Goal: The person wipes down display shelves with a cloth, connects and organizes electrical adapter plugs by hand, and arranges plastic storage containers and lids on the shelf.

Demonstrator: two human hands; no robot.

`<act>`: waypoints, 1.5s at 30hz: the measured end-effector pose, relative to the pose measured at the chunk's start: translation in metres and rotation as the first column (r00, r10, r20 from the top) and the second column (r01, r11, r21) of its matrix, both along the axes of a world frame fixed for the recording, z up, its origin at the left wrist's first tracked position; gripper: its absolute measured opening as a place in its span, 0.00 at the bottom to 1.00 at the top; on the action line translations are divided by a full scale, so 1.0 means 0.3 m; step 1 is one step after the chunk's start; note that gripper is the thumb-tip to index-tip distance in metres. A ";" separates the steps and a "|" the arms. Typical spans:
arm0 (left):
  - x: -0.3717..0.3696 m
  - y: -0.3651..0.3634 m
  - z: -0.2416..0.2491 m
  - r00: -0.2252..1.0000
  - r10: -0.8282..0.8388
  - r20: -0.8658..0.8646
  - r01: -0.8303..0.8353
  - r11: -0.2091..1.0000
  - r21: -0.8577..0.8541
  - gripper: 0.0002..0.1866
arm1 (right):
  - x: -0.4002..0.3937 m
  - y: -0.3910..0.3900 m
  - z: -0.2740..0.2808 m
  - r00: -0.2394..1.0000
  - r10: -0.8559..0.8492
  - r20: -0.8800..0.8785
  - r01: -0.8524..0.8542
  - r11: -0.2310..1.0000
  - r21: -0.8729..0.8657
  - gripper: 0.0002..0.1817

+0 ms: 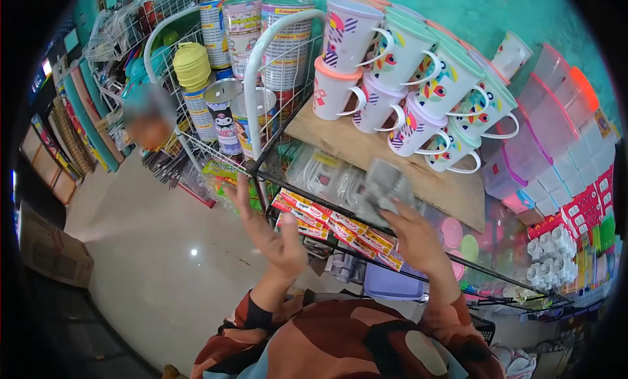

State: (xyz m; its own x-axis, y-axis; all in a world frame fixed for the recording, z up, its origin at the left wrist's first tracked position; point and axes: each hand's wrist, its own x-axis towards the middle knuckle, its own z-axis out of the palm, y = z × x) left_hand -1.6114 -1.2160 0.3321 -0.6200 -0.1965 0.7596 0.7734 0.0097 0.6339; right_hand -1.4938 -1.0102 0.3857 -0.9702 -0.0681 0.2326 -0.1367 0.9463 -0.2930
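Observation:
My right hand [413,232] is closed on a grey cloth [384,190], which lies over the front edge of the wooden board [333,138]. On that board stand stacked patterned mugs [411,127] with lids and white handles, behind the cloth. My left hand [275,238] is raised in front of the shelf with its fingers apart and nothing in it. It is nearest to the black shelf frame [256,171] and the red and yellow packets [304,212] hanging there. Part of the cloth is hidden behind my right fingers.
Left of the mugs, a white wire rack [252,65] holds several printed tins [286,38]. Clear plastic containers [517,158] and white power sockets [553,254] are at the right. A cardboard box [55,248] sits on the tiled floor [163,261] at far left.

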 end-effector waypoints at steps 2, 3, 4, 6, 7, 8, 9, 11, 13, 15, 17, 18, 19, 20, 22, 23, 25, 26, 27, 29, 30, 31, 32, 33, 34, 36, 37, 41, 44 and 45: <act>-0.011 0.005 -0.003 0.998 0.019 0.052 -0.018 1.000 -0.025 0.33 | 0.084 0.013 0.014 0.972 -0.219 0.087 0.220 0.976 0.002 0.21; -0.001 0.019 0.006 0.997 0.011 0.071 -0.007 0.998 -0.061 0.31 | 0.085 0.015 0.000 0.966 -0.248 0.076 0.249 0.969 0.001 0.21; 0.011 0.048 0.011 0.998 -0.031 0.061 0.034 0.997 -0.062 0.31 | 0.061 0.004 -0.037 0.980 -0.199 -0.015 0.199 0.980 0.007 0.21; 0.052 0.123 0.017 0.989 -0.141 0.044 0.147 0.973 -0.181 0.28 | -0.002 -0.035 -0.084 0.987 -0.101 -0.125 0.104 0.994 0.014 0.21; 0.090 0.163 0.034 0.981 -0.186 0.054 0.194 0.951 -0.241 0.27 | -0.043 -0.054 -0.092 0.988 -0.046 -0.147 0.049 0.999 0.012 0.22; 0.123 0.205 0.039 0.971 -0.234 0.043 0.237 0.941 -0.243 0.27 | -0.065 -0.060 -0.091 0.989 -0.019 -0.143 0.015 1.000 -0.027 0.22; 0.154 0.245 0.044 0.962 -0.275 0.003 0.264 0.921 -0.287 0.27 | -0.060 -0.043 -0.087 0.990 0.014 -0.143 -0.023 0.998 -0.064 0.22; 0.206 0.312 0.058 0.940 -0.339 -0.048 0.302 0.886 -0.352 0.24 | 0.021 0.007 -0.089 0.985 -0.057 -0.162 0.046 0.997 -0.067 0.22; 0.242 0.362 0.071 0.923 -0.382 -0.038 0.339 0.857 -0.389 0.24 | 0.115 0.064 -0.089 0.978 -0.110 -0.178 0.098 0.992 -0.074 0.21; 0.272 0.415 0.076 0.917 -0.398 0.013 0.368 0.836 -0.407 0.23 | 0.289 0.185 -0.078 0.967 -0.223 -0.121 0.228 0.973 0.028 0.22; 0.289 0.472 0.070 0.909 -0.416 0.021 0.386 0.824 -0.414 0.22 | 0.473 0.305 -0.068 0.933 -0.355 -0.050 0.357 0.934 0.023 0.20; 0.299 0.500 0.070 0.907 -0.419 0.036 0.393 0.816 -0.423 0.23 | 0.564 0.367 -0.061 0.885 -0.465 -0.012 0.465 0.883 0.061 0.20; 0.312 0.527 0.077 0.914 -0.404 0.044 0.379 0.810 -0.447 0.22 | 0.651 0.425 -0.054 0.822 -0.569 0.022 0.564 0.819 0.102 0.20; 0.327 0.556 0.082 0.911 -0.411 0.038 0.383 0.809 -0.446 0.22 | 0.718 0.498 -0.044 0.766 -0.641 0.054 0.618 0.756 0.216 0.19; 0.356 0.613 0.092 0.919 -0.388 0.071 0.366 0.772 -0.519 0.23 | 0.864 0.708 -0.064 0.617 -0.782 0.090 0.763 0.622 0.174 0.19; 0.369 0.644 0.093 0.923 -0.378 0.073 0.351 0.749 -0.562 0.23 | 0.921 0.821 -0.099 0.528 -0.840 0.122 0.845 0.534 0.017 0.19; 0.406 0.705 0.092 0.920 -0.379 0.097 0.356 0.707 -0.611 0.24 | 0.933 0.990 -0.103 0.457 -0.874 0.166 0.885 0.465 0.010 0.20; 0.428 0.733 0.095 0.919 -0.373 0.127 0.360 0.663 -0.656 0.24 | 0.900 1.035 -0.108 0.499 -0.843 0.201 0.860 0.510 0.007 0.20; 0.449 0.758 0.102 0.921 -0.361 0.144 0.351 0.613 -0.708 0.26 | 0.839 1.041 -0.111 0.538 -0.810 0.235 0.833 0.553 0.000 0.21; 0.477 0.798 0.084 0.936 -0.327 0.129 0.302 0.563 -0.769 0.26 | 0.709 0.960 -0.130 0.784 -0.616 0.079 0.616 0.787 0.030 0.22; 0.486 0.812 0.073 0.953 -0.278 0.120 0.254 0.516 -0.818 0.27 | 0.656 0.896 -0.135 0.854 -0.517 0.065 0.519 0.854 -0.032 0.22; 0.487 0.816 0.068 0.953 -0.279 0.115 0.249 0.514 -0.821 0.27 | 0.636 0.854 -0.126 0.913 -0.406 0.044 0.408 0.908 -0.091 0.22; 0.482 0.812 0.062 0.960 -0.252 0.122 0.238 0.504 -0.830 0.28 | 0.652 0.855 -0.110 0.914 -0.403 0.043 0.405 0.909 -0.096 0.22; 0.482 0.808 0.057 0.966 -0.222 0.130 0.226 0.493 -0.840 0.29 | 0.665 0.855 -0.097 0.916 -0.395 0.072 0.401 0.910 -0.103 0.23; 0.486 0.806 0.055 0.969 -0.211 0.130 0.220 0.489 -0.844 0.29 | 0.674 0.858 -0.091 0.917 -0.385 0.102 0.395 0.912 -0.111 0.23; 0.486 0.805 0.060 0.968 -0.214 0.130 0.222 0.492 -0.842 0.29 | 0.751 0.957 -0.098 0.808 -0.571 0.145 0.582 0.811 -0.054 0.23; 0.487 0.805 0.056 0.971 -0.199 0.129 0.213 0.495 -0.842 0.29 | 0.804 1.025 -0.112 0.748 -0.651 0.131 0.660 0.750 -0.043 0.23; 0.488 0.810 0.056 0.971 -0.202 0.129 0.215 0.497 -0.841 0.30 | 1.003 1.125 -0.128 0.492 -0.867 0.081 0.870 0.492 -0.024 0.22; 0.490 0.811 0.060 0.971 -0.195 0.136 0.218 0.497 -0.840 0.30 | 1.028 1.056 -0.175 0.562 -0.823 0.081 0.824 0.566 0.028 0.21; 0.491 0.811 0.059 0.970 -0.199 0.142 0.224 0.491 -0.842 0.30 | 1.011 0.978 -0.145 0.650 -0.756 0.075 0.758 0.652 0.006 0.21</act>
State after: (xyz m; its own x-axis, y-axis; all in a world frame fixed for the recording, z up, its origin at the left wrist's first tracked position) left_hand -1.4641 -0.9726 0.3499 -0.5706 0.6715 0.4728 0.8144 0.3885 0.4311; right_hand -1.1904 -0.7168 0.3423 -0.6950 0.7013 0.1585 0.6439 0.7052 -0.2967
